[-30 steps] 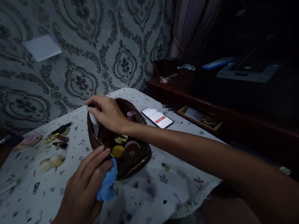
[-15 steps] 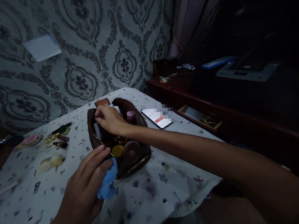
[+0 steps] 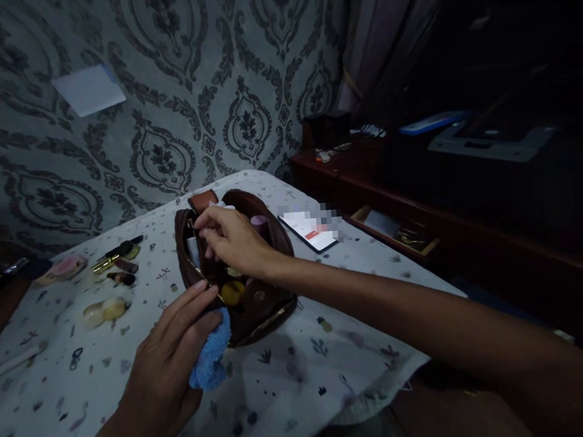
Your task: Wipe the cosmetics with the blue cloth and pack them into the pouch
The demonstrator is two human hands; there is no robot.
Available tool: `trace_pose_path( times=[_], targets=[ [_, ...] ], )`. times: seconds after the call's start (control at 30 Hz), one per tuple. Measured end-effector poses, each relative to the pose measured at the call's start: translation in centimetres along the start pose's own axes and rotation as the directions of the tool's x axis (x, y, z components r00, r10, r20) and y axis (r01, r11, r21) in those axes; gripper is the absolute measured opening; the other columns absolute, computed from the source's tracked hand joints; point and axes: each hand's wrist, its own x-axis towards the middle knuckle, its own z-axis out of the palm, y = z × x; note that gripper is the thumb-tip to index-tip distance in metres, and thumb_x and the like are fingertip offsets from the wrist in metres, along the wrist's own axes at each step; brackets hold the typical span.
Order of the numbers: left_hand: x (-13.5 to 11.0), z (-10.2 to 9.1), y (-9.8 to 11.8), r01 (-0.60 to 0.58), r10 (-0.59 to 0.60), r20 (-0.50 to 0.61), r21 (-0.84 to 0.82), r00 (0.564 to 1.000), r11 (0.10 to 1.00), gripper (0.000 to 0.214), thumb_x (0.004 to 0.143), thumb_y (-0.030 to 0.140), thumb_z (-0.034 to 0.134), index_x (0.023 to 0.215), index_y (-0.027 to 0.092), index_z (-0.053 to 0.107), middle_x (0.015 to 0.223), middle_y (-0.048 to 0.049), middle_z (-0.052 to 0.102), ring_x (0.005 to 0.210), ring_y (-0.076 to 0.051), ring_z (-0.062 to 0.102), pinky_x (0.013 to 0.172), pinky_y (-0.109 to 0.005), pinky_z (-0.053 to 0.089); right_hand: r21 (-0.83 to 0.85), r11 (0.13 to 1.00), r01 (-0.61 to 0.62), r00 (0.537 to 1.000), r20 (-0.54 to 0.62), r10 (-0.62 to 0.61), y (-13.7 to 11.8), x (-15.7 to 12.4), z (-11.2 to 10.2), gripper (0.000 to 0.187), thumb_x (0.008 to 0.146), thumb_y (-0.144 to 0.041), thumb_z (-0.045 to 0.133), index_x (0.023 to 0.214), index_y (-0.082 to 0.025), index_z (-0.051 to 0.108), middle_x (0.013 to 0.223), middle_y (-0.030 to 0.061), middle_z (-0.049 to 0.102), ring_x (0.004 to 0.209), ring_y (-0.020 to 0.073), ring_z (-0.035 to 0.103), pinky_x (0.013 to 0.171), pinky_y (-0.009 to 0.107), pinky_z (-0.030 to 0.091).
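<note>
My left hand [image 3: 173, 350] is closed round a blue cloth [image 3: 211, 352], which bunches out under the thumb. Its fingertips rest on the zipped near-left edge of a brown cosmetic bag [image 3: 263, 323]. Over the bag's open top, my right hand [image 3: 236, 242] has its fingers apart and bent, close to the left inner wall; nothing shows between them. Inside the bag are a white tube [image 3: 192, 251], a round yellow item [image 3: 233, 292] and a container with a pink cap [image 3: 258, 223]. My right hand and forearm hide part of the contents.
Several cosmetics [image 3: 119, 256] lie on the patterned tablecloth [image 3: 151, 348] to the left, with a pink compact [image 3: 69, 265] and a yellowish two-part item [image 3: 103, 311]. A lit phone [image 3: 315, 233] lies right of the bag. Beyond stands a dark red desk with an open drawer [image 3: 395, 231].
My right hand has moved slightly right, away from the bag's left inner wall, and its pinched fingers have spread. My left hand stays at the bag's edge with the cloth.
</note>
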Motion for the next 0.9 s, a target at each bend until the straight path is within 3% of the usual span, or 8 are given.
trace_pose_path(
  times=[0.17, 0.23, 0.43, 0.5, 0.6, 0.7, 0.8, 0.9],
  targets=[
    [-1.7, -0.1, -0.4, 0.097, -0.111, -0.165, -0.093, 0.98, 0.991, 0.045, 0.087, 0.011, 0.048, 0.13, 0.024, 0.051, 0.144, -0.0146, 0.056, 0.134, -0.03, 0.054, 0.102, -0.048, 0.055, -0.092, 0.979, 0.181, 0.974, 0.157, -0.165, -1.8, -4.4, -1.4, 0.014, 0.095, -0.014, 0.049, 0.098, -0.019, 0.062, 0.083, 0.0012, 0.068, 0.082, 0.0171, 0.067, 0.078, 0.031, 0.053],
    [-2.3, 0.0, -1.0, 0.166, -0.187, -0.217, -0.11, 0.958, 0.98, 0.041, 0.088, 0.012, 0.05, 0.127, 0.024, 0.052, 0.132, -0.014, 0.063, 0.123, -0.029, 0.061, 0.096, -0.044, 0.057, -0.189, 0.939, 0.287, 0.941, 0.236, -0.24, -2.3, -6.1, -1.7, 0.02, 0.097, -0.017, 0.049, 0.112, -0.018, 0.062, 0.101, 0.0075, 0.07, 0.095, 0.0209, 0.068, 0.085, 0.035, 0.055],
    [-4.2, 0.5, -6.1, 0.434, -0.432, -0.177, -0.029, 0.884, 0.901, 0.017, 0.091, 0.021, 0.048, 0.104, 0.019, 0.059, 0.094, -0.0066, 0.067, 0.085, -0.021, 0.065, 0.072, -0.03, 0.052, -0.461, 0.787, 0.41, 0.91, 0.262, -0.32, -2.5, -8.9, -0.8, 0.044, 0.094, -0.015, 0.052, 0.139, -0.017, 0.054, 0.136, 0.0217, 0.058, 0.129, 0.0368, 0.057, 0.102, 0.059, 0.055],
    [-5.4, 0.2, -8.8, 0.588, -0.58, -0.16, 0.006, 0.799, 0.809, 0.014, 0.086, 0.025, 0.049, 0.095, 0.019, 0.058, 0.087, -0.0044, 0.065, 0.08, -0.021, 0.062, 0.07, -0.031, 0.048, -0.468, 0.739, 0.485, 0.875, 0.253, -0.413, -2.5, -9.6, -0.1, 0.047, 0.092, -0.011, 0.054, 0.138, -0.019, 0.055, 0.142, 0.0227, 0.056, 0.137, 0.0394, 0.051, 0.108, 0.064, 0.05],
    [-7.3, -0.6, -12.5, 0.786, -0.774, -0.214, -0.038, 0.596, 0.617, 0.013, 0.08, 0.032, 0.051, 0.087, 0.021, 0.055, 0.079, -0.0001, 0.06, 0.074, -0.02, 0.057, 0.067, -0.03, 0.043, -0.378, 0.693, 0.614, 0.789, 0.29, -0.542, -2.2, -11.0, 1.4, 0.051, 0.091, -0.005, 0.054, 0.138, -0.024, 0.056, 0.138, 0.0189, 0.061, 0.139, 0.0349, 0.051, 0.11, 0.059, 0.052],
    [-8.6, -1.1, -15.1, 0.865, -0.86, -0.303, -0.169, 0.411, 0.473, 0.015, 0.075, 0.034, 0.054, 0.082, 0.022, 0.052, 0.073, 0.002, 0.055, 0.07, -0.018, 0.053, 0.066, -0.028, 0.043, -0.255, 0.653, 0.713, 0.691, 0.411, -0.595, -1.0, -12.1, 3.5, 0.042, 0.093, -0.005, 0.053, 0.131, -0.02, 0.061, 0.13, 0.0176, 0.068, 0.132, 0.0315, 0.059, 0.108, 0.05, 0.056],
    [-9.4, -1.0, -16.3, 0.871, -0.878, -0.337, -0.237, 0.341, 0.429, 0.016, 0.076, 0.034, 0.051, 0.085, 0.021, 0.05, 0.077, 0.0007, 0.057, 0.073, -0.017, 0.054, 0.069, -0.027, 0.047, -0.192, 0.699, 0.689, 0.681, 0.503, -0.533, 0.8, -12.4, 5.9, 0.032, 0.093, -0.006, 0.053, 0.123, -0.013, 0.062, 0.127, 0.0189, 0.067, 0.13, 0.0301, 0.059, 0.105, 0.047, 0.057],
    [-10.0, -0.8, -16.7, 0.882, -0.888, -0.329, -0.237, 0.322, 0.408, 0.016, 0.08, 0.033, 0.047, 0.09, 0.021, 0.049, 0.08, -0.0007, 0.057, 0.075, -0.017, 0.056, 0.071, -0.027, 0.049, -0.187, 0.827, 0.53, 0.758, 0.541, -0.364, 2.2, -12.0, 8.1, 0.025, 0.092, -0.009, 0.056, 0.116, -0.015, 0.062, 0.124, 0.0174, 0.064, 0.126, 0.0283, 0.058, 0.103, 0.047, 0.057]
  ],
)
